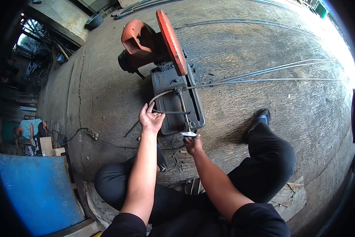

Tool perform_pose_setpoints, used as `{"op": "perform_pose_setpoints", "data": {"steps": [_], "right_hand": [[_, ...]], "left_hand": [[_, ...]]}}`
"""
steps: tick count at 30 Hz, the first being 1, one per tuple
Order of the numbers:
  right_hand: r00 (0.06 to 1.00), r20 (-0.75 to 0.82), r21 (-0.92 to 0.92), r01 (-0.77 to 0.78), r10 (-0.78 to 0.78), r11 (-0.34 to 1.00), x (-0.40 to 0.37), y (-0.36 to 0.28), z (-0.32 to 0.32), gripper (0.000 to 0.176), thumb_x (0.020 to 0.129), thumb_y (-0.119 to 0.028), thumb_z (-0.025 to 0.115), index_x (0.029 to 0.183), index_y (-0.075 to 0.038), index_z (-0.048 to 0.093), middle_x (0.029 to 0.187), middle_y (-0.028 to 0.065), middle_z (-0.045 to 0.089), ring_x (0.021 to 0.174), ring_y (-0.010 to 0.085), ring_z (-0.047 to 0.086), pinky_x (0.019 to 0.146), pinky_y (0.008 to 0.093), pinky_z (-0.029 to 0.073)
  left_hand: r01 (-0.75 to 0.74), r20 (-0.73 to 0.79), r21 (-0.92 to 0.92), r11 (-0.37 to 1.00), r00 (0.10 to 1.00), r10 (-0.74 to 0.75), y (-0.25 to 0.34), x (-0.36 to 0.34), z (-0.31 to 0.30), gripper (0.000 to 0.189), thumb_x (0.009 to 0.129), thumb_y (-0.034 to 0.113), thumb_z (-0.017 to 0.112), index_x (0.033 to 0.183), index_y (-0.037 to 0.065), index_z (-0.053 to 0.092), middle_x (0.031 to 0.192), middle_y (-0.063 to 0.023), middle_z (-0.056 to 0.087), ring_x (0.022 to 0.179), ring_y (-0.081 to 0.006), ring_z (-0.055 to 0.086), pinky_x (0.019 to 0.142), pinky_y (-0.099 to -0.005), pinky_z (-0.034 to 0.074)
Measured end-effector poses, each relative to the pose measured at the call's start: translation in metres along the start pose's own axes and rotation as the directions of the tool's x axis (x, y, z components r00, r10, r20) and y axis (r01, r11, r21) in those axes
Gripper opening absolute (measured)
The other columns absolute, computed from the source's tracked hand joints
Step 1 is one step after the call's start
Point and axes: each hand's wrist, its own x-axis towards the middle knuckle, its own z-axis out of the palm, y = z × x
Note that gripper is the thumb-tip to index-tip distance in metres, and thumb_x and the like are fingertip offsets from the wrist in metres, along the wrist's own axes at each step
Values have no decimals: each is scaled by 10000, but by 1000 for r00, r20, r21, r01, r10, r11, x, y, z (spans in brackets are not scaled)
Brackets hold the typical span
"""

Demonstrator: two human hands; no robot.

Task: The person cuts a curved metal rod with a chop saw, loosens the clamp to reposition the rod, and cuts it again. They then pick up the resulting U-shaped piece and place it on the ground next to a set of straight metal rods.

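Observation:
A cut-off saw with a red blade guard [171,41] and a dark base [170,118] stands on the floor in front of me. Its red motor housing [137,37] is raised at the left. My left hand [150,119] is at the base's left edge, with thumb and fingers round a bent metal rod [156,97]. The rod curves from the clamp [179,90] and back over the base. My right hand [194,144] grips the clamp's crank handle [188,134], at the near end of the clamp screw [183,104]. Its fingers are partly hidden.
Long thin metal rods [260,74] run from the clamp to the right across the concrete floor. A power cord [118,144] lies left of the saw. At the left are a blue panel [35,193] and a person [30,128] bent low. My shoe [261,117] is at the right.

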Motion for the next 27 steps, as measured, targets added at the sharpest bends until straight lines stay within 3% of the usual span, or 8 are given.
{"op": "perform_pose_setpoints", "data": {"steps": [5, 7, 9, 12, 16, 19, 25, 27], "right_hand": [[994, -92, -129, 51, -63, 990, 26, 13, -32, 109, 913, -118, 524, 990, -42, 516, 809, 76, 575, 594, 192, 515, 640, 371, 488], [558, 398, -720, 682, -728, 129, 4, 17, -17, 139, 883, -91, 578, 996, -25, 533, 837, 75, 582, 697, 208, 557, 705, 358, 489], [584, 493, -730, 681, -645, 59, 0, 12, -11, 221, 868, -117, 613, 1046, -5, 544, 890, 79, 592, 847, 241, 583, 760, 342, 475], [981, -175, -21, 82, -84, 996, 0, 15, 20, 101, 950, -151, 472, 911, -68, 513, 729, 25, 501, 603, 157, 508, 767, 383, 522], [964, -239, 26, 131, -121, 991, 0, 4, 14, 92, 867, -53, 549, 944, -8, 527, 727, 30, 517, 536, 110, 440, 714, 338, 520], [832, 38, -602, 462, -554, 652, -4, -3, 8, 104, 838, -28, 542, 941, -17, 530, 712, 10, 497, 524, 105, 411, 628, 253, 465], [997, 69, 138, -52, 42, 989, 5, 12, -15, 180, 799, -2, 539, 971, -55, 541, 825, 30, 536, 720, 162, 534, 628, 307, 482], [998, 59, 47, 24, -26, 999, 8, 13, -13, 223, 791, 16, 531, 1002, -57, 534, 855, 51, 534, 733, 174, 541, 669, 324, 489]], "left_hand": [[9, -48, -5, 1000, 999, -9, 2, -3, 4, 696, 896, 460, 436, 1429, 48, 263, 1448, -308, -226, 1377, -362, -212, 1119, -481, -79], [43, -102, 11, 999, 994, -41, 1, -2, 9, 700, 890, 460, 446, 1435, 65, 257, 1446, -300, -243, 1371, -364, -228, 1117, -494, -74], [36, -77, 30, 999, 996, -33, -3, 2, -1, 693, 885, 455, 455, 1431, 70, 269, 1455, -315, -197, 1383, -385, -176, 1118, -508, -51], [32, -5, -8, 999, 999, -32, -5, 6, -14, 688, 882, 446, 463, 1419, 56, 283, 1465, -331, -118, 1393, -406, -102, 1119, -523, -25], [42, -130, 22, 999, 991, -39, -9, 4, -10, 671, 880, 433, 468, 1397, 37, 308, 1475, -326, -24, 1396, -423, -2, 1120, -537, -3], [43, -166, 19, 999, 985, -39, -12, 4, -8, 661, 879, 432, 466, 1388, 36, 322, 1476, -321, 41, 1391, -431, 47, 1119, -541, -8], [21, -191, 11, 1000, 981, -18, -15, 4, -9, 652, 876, 433, 465, 1380, 41, 334, 1464, -319, 137, 1381, -441, 111, 1114, -552, -9], [20, -194, 21, 1000, 981, -16, -13, 6, -9, 649, 876, 432, 464, 1378, 41, 335, 1464, -316, 142, 1379, -441, 120, 1113, -556, -3]]}}
